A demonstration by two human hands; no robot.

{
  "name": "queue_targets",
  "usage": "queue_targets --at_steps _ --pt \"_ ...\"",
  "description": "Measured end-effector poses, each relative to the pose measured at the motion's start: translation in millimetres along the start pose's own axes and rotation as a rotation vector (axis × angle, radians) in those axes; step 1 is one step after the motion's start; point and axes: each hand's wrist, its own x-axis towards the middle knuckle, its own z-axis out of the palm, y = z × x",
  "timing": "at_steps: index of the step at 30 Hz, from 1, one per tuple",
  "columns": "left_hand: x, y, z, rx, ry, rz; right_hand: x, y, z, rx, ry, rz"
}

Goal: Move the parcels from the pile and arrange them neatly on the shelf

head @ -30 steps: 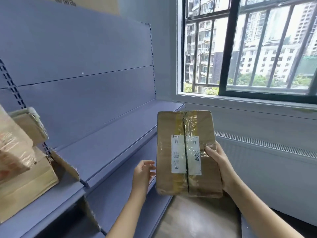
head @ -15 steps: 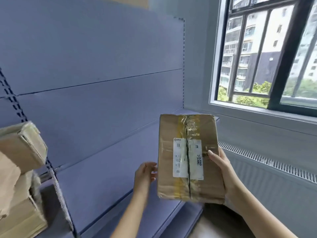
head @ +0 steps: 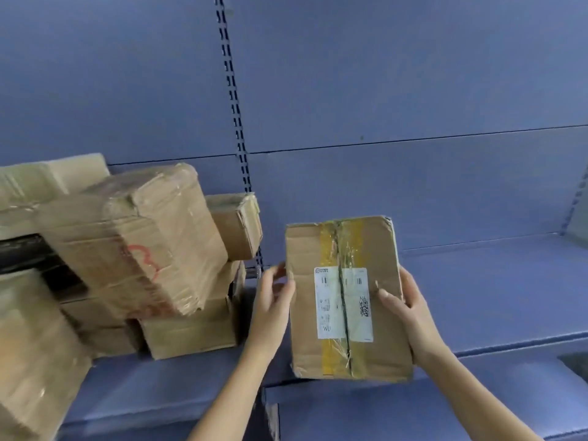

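Observation:
A flat brown cardboard parcel (head: 378,249) with yellow tape and a white label is held upright in front of the blue shelf (head: 496,291). My right hand (head: 412,313) grips its right edge, thumb on the front face. My left hand (head: 273,300) holds the left edge, with its fingertips blurred against the cardboard. The parcel's lower edge hangs over the shelf's front lip. To the left, several stacked parcels (head: 133,249) stand on the same shelf, one of them tilted and marked in red.
A small box (head: 238,224) sits on top at the stack's right side, close to my left hand. A slotted upright (head: 234,100) splits the blue back panel. A lower shelf board (head: 413,409) lies below, and another parcel (head: 35,361) fills the bottom left.
The view has swung left from the window to the shelf, bringing the stacked parcels into sight. My left hand, apart from the parcel before, has closed on its left edge.

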Motion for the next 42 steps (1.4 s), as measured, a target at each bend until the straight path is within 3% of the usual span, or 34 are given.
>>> queue_targets --at_steps 6,9,13,18,26,34,38,42 --pt "2 23 -33 0.276 0.15 0.221 13 12 27 -0.22 -0.256 -0.104" --pt "1 29 -45 0.45 0.11 0.339 16 24 26 -0.284 -0.369 -0.1" --pt "9 43 -57 0.649 0.06 0.336 21 36 21 -0.264 -0.453 -0.049" --pt "37 58 -57 0.946 0.008 0.287 32 43 21 -0.31 -0.392 -0.03" --pt "83 63 -35 1.392 0.01 0.38 71 47 29 -0.389 -0.331 0.014" --pt "123 63 -18 1.634 -0.021 0.399 89 63 47 -0.58 -0.051 0.056" --pt "136 59 -19 1.691 0.009 0.402 83 83 47 -0.648 -0.079 0.057" --pt "147 54 -16 1.8 0.043 0.43 84 103 52 -0.824 0.002 0.1"
